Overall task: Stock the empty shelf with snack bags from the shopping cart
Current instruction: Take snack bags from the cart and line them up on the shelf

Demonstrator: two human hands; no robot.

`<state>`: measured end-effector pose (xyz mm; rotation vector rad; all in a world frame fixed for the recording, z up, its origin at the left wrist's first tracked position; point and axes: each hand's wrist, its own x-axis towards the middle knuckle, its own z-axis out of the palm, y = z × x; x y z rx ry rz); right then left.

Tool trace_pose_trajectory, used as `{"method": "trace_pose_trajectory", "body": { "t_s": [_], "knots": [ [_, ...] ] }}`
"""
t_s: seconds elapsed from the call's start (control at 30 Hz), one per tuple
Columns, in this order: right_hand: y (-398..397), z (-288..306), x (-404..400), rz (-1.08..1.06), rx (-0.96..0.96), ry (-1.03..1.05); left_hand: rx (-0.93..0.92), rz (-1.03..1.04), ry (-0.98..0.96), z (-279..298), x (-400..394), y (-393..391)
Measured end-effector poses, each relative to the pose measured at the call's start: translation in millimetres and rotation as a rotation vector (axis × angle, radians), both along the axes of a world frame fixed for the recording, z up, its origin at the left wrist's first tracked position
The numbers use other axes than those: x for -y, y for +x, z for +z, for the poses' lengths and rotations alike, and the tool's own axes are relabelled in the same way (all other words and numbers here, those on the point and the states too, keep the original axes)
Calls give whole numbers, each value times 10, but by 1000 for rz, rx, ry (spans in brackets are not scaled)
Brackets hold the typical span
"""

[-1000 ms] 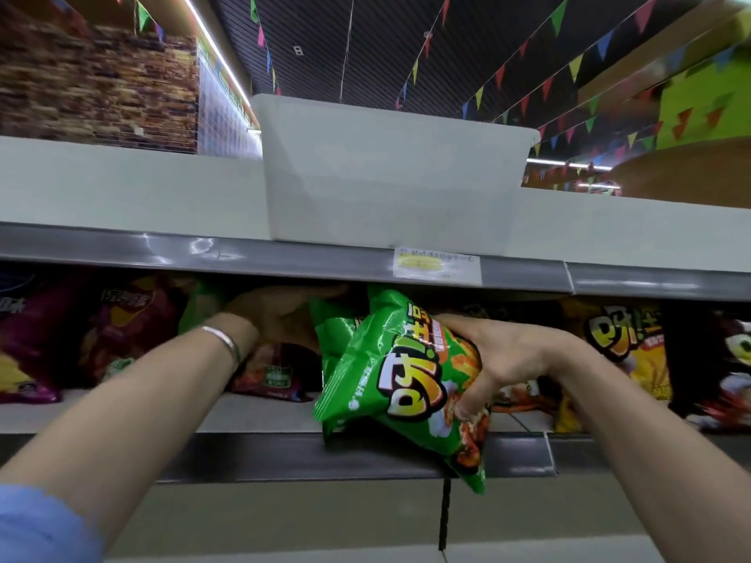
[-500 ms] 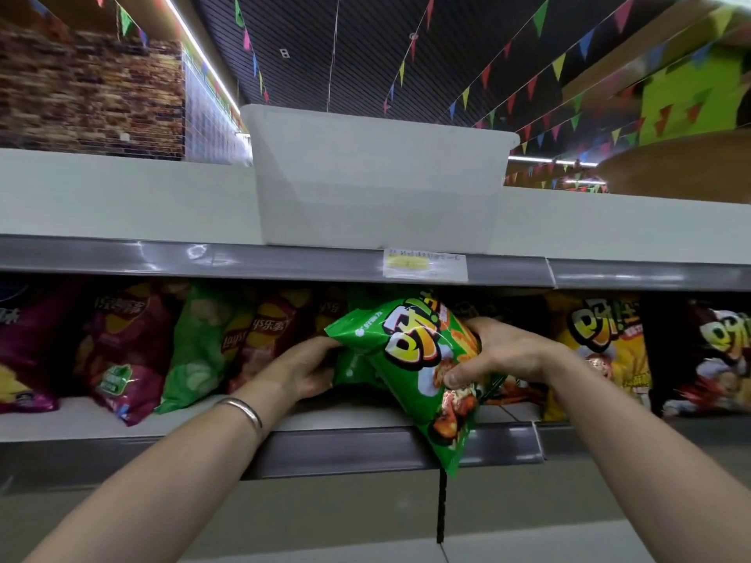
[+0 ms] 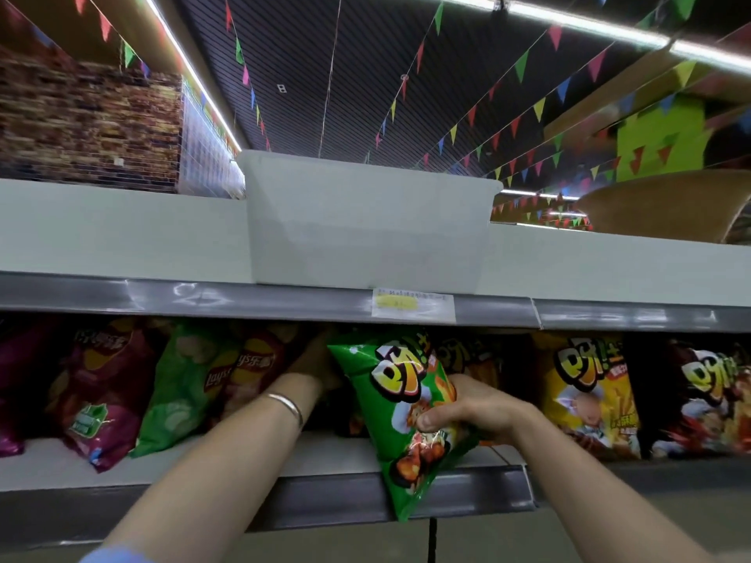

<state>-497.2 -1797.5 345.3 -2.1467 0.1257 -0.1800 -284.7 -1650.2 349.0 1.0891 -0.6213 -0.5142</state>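
Observation:
A green snack bag stands tilted at the front of the shelf, its lower corner hanging over the shelf's front rail. My right hand grips the bag's right edge, thumb on its front. My left hand reaches deep into the shelf just left of the green bag, behind its upper edge; its fingers are hidden in the dark, so what they touch is unclear. A silver bracelet circles that wrist.
Purple, green and red chip bags lean on the shelf to the left. Yellow and dark red bags stand to the right. A white plastic bin sits on the upper shelf above a price tag.
The green bag has turned more upright and gone further into the shelf. My left hand has moved from the bag's left side up and deeper behind it. The view has tilted slightly upward.

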Motion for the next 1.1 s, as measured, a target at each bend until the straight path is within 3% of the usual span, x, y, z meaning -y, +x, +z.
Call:
{"method": "trace_pose_trajectory", "body": {
  "t_s": [0.07,0.17,0.33,0.4,0.5,0.67,0.77,0.87,1.0,1.1],
  "knots": [
    [47,-138,69,-39,11,144,-53,-52,7,-23,170,-197],
    [124,-245,71,-149,41,249,-25,92,99,-174,270,-125],
    [247,-91,-194,-386,122,41,8,188,103,-116,283,-49],
    [353,-90,-226,-473,123,-7,58,237,119,-291,625,639],
    [562,-197,-198,-480,75,-58,49,143,116,-460,1031,1468],
    [735,-235,-206,-517,20,25,124,106,93,73,431,99],
    [805,-206,-233,-467,-36,-24,120,145,98,99,401,-31],
    [824,-149,-284,-446,-86,-217,128,238,144,35,449,25],
    [764,-64,-331,-480,-207,-398,428,442,262,-3,462,-187],
    [710,41,-341,-435,-197,-387,665,562,372,-119,540,-370]
  ]
}}
